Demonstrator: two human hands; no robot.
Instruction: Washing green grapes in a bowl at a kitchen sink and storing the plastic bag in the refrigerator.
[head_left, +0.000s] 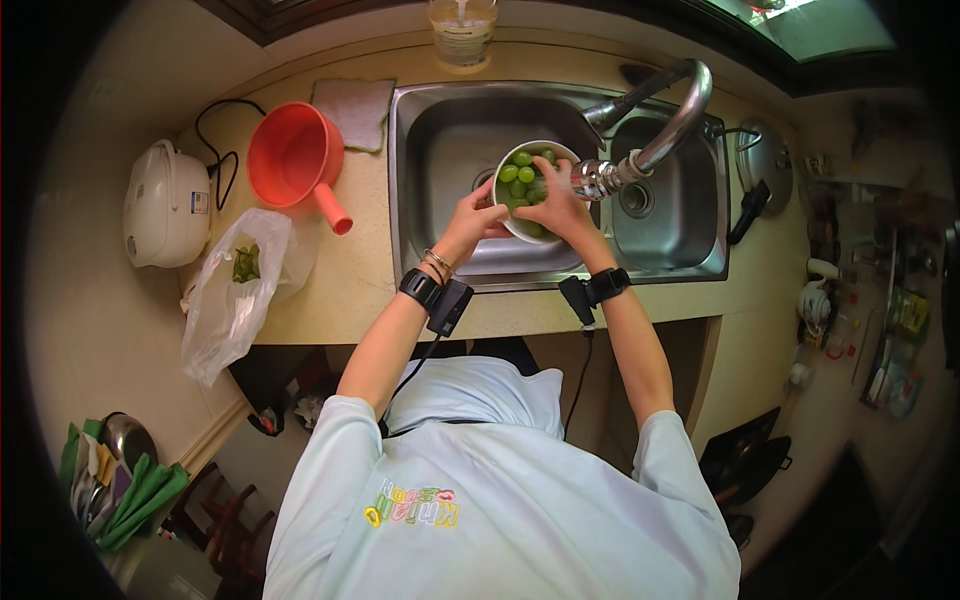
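A white bowl (505, 154) full of green grapes (517, 174) is held over the large basin of a stainless steel sink (439, 150). At its near left side, my left hand (474, 223) grips the bowl, thumb by the rim and fingers along the outside. My right hand (564, 210) reaches over the bowl's right side, its fingers spread and touching the grapes. The chrome faucet head (596, 180) points at the bowl just beyond this hand. A pale blur like running water crosses the grapes, and my right hand covers some of them.
The curved faucet neck (694, 97) arches over the small right basin. Left of the sink are an orange-red dipper (296, 157), a cloth (356, 109), a plastic bag (236, 315) with green stems, and a white rice cooker (169, 206). A pot lid (765, 165) lies right; a pump bottle (463, 37) stands behind.
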